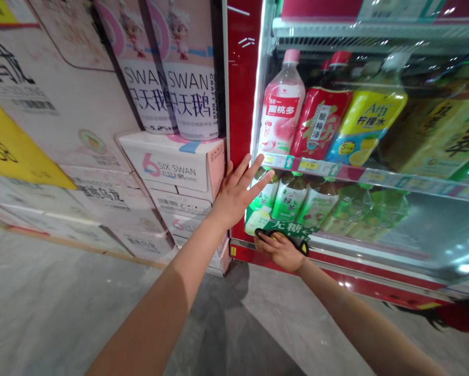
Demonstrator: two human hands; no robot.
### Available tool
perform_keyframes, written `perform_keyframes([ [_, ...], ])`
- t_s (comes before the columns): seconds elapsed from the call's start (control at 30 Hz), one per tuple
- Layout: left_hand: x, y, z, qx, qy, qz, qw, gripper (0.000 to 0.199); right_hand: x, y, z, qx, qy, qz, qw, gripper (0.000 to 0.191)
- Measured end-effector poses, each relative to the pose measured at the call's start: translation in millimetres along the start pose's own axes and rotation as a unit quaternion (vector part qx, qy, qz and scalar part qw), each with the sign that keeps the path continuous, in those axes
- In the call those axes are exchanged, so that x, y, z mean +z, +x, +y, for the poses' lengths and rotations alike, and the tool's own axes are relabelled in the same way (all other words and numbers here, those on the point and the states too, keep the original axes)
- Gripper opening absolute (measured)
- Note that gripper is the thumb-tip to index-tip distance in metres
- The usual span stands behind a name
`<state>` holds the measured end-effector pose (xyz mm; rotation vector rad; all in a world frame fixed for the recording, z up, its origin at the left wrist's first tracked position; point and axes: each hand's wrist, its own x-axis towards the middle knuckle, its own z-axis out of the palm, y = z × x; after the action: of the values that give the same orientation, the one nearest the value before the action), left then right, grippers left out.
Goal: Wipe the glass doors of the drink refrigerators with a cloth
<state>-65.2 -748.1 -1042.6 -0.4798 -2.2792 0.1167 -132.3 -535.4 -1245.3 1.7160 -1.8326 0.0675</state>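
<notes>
My left hand (pixel 238 190) is spread flat with its fingers apart, against the red frame and glass edge of a drinks fridge (pixel 242 99). Lower down, my right hand (pixel 283 253) presses a dark cloth with black and yellow edging (pixel 302 244) to the bottom of the glass. Its fingers lie over the cloth, and much of the cloth is hidden beneath them. Just above the cloth, a green label with white characters (pixel 287 225) is on the glass. Behind the glass stand green tea bottles (pixel 291 201), close to both hands.
On the upper fridge shelf are a pink peach drink bottle (pixel 281 112), a red bottle (pixel 322 120) and a yellow-blue lemon drink bottle (pixel 367 117). Left of the fridge, tall cans (pixel 191 99) top a stack of Six Swan boxes (pixel 171 164). Larger cartons (pixel 62 120) line the left, above grey floor (pixel 62 292).
</notes>
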Motion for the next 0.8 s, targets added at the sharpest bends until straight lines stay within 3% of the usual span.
perform_keyframes([
  [0.17,0.3,-2,-2,-0.002,0.008,0.006,1.000,0.083,23,76,-24,0.013,0.049,-0.013,0.999,0.033],
  [0.23,-0.7,-3,-4,-0.001,0.001,0.006,1.000,0.084,22,82,-23,0.010,0.041,-0.014,0.999,0.033],
  [0.3,-1.7,-3,-5,-0.002,-0.007,0.005,1.000,0.085,13,61,-15,0.001,0.023,-0.011,1.000,0.036],
  [0.47,-1.3,-2,-2,-0.009,-0.007,-0.012,1.000,0.091,-28,-47,16,-0.001,-0.044,-0.013,0.999,0.044],
  [0.57,0.3,-2,1,-0.015,0.009,-0.017,1.000,0.091,-53,-72,33,0.006,-0.059,-0.002,0.998,0.045],
  [0.67,0.1,-1,1,-0.015,0.014,-0.011,1.000,0.086,-83,-43,52,0.035,-0.092,0.036,0.994,0.048],
  [0.8,-4.9,0,1,-0.017,0.002,0.017,1.000,0.079,-110,27,62,0.198,-0.158,0.134,0.958,0.056],
])
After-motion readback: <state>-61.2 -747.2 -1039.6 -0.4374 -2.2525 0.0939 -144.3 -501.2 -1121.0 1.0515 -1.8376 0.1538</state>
